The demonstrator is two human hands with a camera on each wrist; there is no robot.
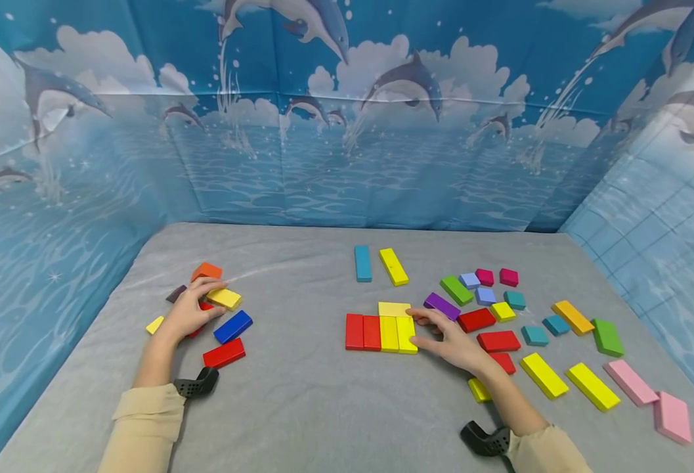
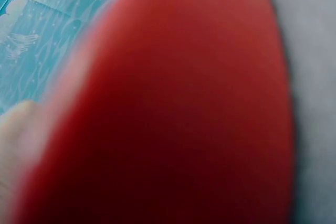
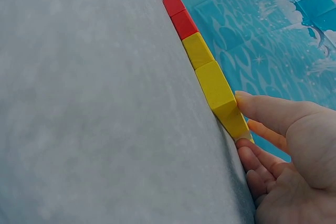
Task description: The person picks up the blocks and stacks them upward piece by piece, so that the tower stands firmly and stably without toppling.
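Note:
On the left, my left hand [image 1: 190, 312] pinches a pale yellow block [image 1: 226, 299] between thumb and fingers. A red block [image 1: 201, 309] lies partly hidden under that hand; a large blurred red surface [image 2: 184, 98] fills the left wrist view. At the centre, two red blocks [image 1: 363, 332] and two yellow blocks [image 1: 398, 334] stand side by side, with a pale yellow block [image 1: 393, 309] along the back of the yellow pair. My right hand [image 1: 453, 338] rests at the right end of this row, thumb against the end yellow block [image 3: 215, 87], index finger by the pale one.
Near the left hand lie orange [image 1: 207, 270], blue [image 1: 233, 326] and red [image 1: 224, 353] blocks. Behind the row are a light blue block [image 1: 363, 263] and a yellow block [image 1: 394, 267]. Several coloured blocks spread to the right, with pink ones [image 1: 673, 418] farthest out. A dolphin-printed curtain [image 1: 347, 164] surrounds the table.

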